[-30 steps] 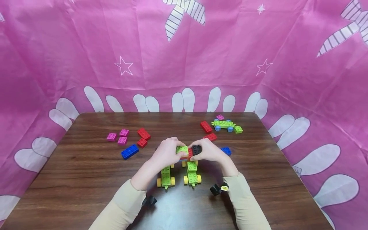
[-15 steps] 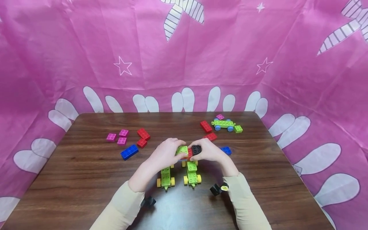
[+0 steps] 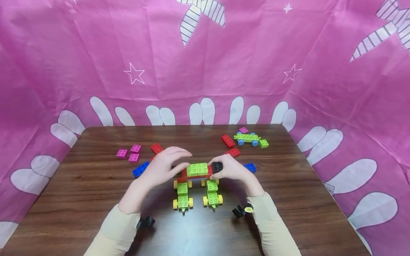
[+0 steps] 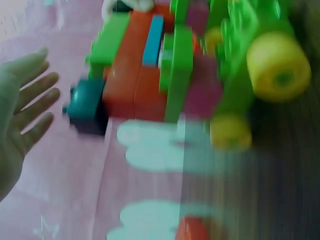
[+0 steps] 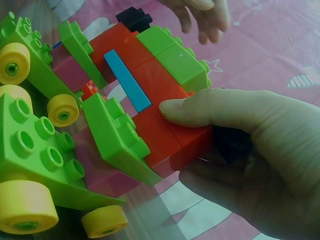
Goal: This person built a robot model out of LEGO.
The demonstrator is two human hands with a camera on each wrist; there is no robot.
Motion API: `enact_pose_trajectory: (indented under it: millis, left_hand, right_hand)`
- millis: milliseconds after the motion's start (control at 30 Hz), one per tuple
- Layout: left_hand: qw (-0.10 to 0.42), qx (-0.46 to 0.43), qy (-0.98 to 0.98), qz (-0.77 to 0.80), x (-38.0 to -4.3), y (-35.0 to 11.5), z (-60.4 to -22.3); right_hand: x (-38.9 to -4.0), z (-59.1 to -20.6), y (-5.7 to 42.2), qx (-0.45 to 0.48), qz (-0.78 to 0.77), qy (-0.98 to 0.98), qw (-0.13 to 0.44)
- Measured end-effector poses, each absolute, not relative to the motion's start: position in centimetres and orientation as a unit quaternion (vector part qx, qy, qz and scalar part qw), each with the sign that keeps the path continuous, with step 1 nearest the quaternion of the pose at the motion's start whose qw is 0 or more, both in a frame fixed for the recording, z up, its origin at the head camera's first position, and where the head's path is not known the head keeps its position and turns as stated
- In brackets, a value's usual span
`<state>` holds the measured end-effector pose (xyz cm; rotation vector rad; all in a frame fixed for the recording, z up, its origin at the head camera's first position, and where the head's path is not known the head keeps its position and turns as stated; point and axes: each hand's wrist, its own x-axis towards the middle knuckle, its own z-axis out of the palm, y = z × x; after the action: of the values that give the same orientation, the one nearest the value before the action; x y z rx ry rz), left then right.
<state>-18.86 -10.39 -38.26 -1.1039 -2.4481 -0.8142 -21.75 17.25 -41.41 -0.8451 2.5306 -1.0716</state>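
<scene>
A toy-brick build stands mid-table in the head view: red bricks span two lime wheeled bases with yellow wheels. Two lime bricks lie side by side on top. Black bricks sit at both ends, the right one beside my right hand. That hand grips the build's right end, its thumb on the red bricks in the right wrist view. My left hand hovers left of the build, fingers spread and holding nothing. In the left wrist view a gap separates it from the left black brick.
Pink bricks, a blue brick and red bricks lie at left, some partly hidden by the left hand. At back right are a lime car base with blue wheels, red bricks, a lime brick and a blue brick.
My left hand has let go of the build and drawn back to the left, uncovering the lime top bricks and the left end. The right hand keeps its grip.
</scene>
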Motion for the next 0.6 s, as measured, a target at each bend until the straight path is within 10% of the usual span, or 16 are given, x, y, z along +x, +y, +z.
enact_pose_trajectory:
  millis: [233,600]
  left_hand:
    - [0.206,-0.339,-0.87,-0.292,-19.9,-15.1,-39.1]
    - [0.097,-0.255,-0.918,-0.289,-21.2,-21.2,-41.3]
  right_hand:
    - [-21.8,-41.6,17.3,-0.288,-0.368,0.874,0.132]
    - [-21.9,-41.7,17.3,-0.29,-0.367,0.874,0.133]
